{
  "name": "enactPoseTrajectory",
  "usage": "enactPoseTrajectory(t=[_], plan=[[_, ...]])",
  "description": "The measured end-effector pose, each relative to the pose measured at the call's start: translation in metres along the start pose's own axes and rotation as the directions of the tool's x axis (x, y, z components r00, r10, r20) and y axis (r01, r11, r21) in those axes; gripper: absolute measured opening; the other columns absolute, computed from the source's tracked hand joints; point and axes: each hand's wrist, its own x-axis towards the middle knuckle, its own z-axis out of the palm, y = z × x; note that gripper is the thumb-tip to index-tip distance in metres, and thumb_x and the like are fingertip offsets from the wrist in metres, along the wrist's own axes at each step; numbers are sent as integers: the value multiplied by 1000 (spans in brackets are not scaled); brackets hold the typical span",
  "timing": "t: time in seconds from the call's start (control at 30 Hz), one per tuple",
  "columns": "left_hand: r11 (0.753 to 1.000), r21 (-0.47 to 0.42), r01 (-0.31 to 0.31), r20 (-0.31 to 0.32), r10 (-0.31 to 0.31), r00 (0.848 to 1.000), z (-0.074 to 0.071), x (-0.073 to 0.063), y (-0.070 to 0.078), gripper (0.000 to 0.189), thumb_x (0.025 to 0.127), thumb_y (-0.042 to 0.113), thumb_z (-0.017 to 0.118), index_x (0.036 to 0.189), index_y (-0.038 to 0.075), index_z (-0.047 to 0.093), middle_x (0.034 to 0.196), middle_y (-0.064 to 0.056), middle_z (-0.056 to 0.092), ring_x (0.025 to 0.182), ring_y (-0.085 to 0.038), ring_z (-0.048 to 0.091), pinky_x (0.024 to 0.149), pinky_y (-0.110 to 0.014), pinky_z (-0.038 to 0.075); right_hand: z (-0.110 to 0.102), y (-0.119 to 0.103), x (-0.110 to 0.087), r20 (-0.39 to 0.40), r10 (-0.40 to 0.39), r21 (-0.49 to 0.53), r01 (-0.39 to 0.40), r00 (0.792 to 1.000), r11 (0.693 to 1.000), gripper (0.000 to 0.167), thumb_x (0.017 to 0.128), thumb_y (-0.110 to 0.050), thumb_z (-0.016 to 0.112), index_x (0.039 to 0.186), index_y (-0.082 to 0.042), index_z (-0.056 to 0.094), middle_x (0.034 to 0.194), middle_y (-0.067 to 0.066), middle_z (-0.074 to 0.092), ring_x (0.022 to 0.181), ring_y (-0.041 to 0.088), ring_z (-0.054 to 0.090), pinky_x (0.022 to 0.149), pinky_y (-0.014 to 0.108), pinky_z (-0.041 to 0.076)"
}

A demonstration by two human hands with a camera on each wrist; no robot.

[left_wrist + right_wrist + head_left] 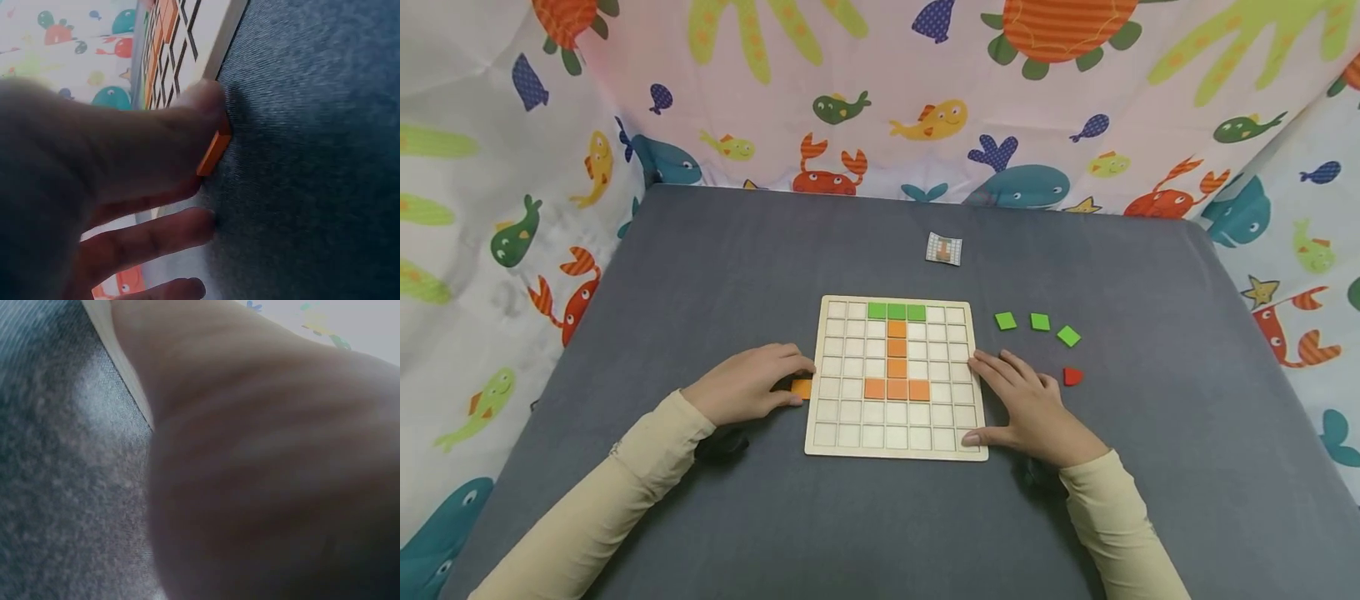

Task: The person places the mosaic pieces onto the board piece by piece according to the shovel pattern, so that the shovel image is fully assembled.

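A pale wooden grid board [895, 454] lies on the grey table between both hands. Three green square tiles [897, 312] fill cells in its top row, with a column of orange square tiles [897, 348] running down to a row of three. At the board's left edge, my left hand [748, 385] pinches an orange tile [802, 388] between thumb and finger. The left wrist view shows this orange tile [214, 150] under the thumb, close beside the board's edge. My right hand [1026, 408] rests along the right edge, fingers extended, thumb on the lower right corner.
Right of the board lie three loose green tiles [1040, 322] and a small red piece [1072, 377]. Beyond its far edge sits a small card [943, 249] printed with a grid pattern. A sea-animal cloth [880, 142] hangs behind and at the sides.
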Motion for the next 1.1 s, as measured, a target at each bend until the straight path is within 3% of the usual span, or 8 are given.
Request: enactPoseTrajectory(t=[0.37, 0.6, 0.83, 1.1], plan=[[1000, 4, 24, -42, -24, 999, 3, -10, 3, 29, 82, 21, 77, 107, 11, 67, 100, 1, 60, 86, -11, 58, 75, -29, 50, 1, 0, 1, 13, 6, 25, -7, 1000, 1000, 105, 67, -70, 71, 150, -17, 33, 155, 4, 31, 142, 36, 21, 95, 67, 24], [999, 8, 45, -74, -44, 996, 1, -10, 7, 27, 83, 21, 76, 107, 11, 68, 98, 1, 60, 78, -10, 57, 69, -27, 49, -1, 0, 3, 17, 6, 21, -6, 1000, 1000, 106, 66, -69, 73, 149, -16, 35, 154, 5, 32, 142, 36, 21, 96, 66, 23], [996, -12, -88, -97, 87, 992, 8, 12, 32, 26, 86, 25, 73, 106, 10, 65, 99, 1, 61, 78, -10, 54, 70, -26, 48, -2, 3, 3, 16, 5, 26, -6, 1000, 1000, 104, 67, -71, 70, 149, -18, 35, 154, 4, 32, 142, 37, 21, 95, 66, 23], [959, 28, -282, -76, 283, 956, 27, 44, 68, 20, 90, 26, 69, 100, 10, 64, 92, 1, 60, 75, -9, 53, 73, -26, 48, -2, 3, 3, 17, 7, 27, -8, 1000, 1000, 105, 67, -70, 71, 149, -18, 34, 154, 4, 32, 142, 36, 20, 95, 65, 23]])
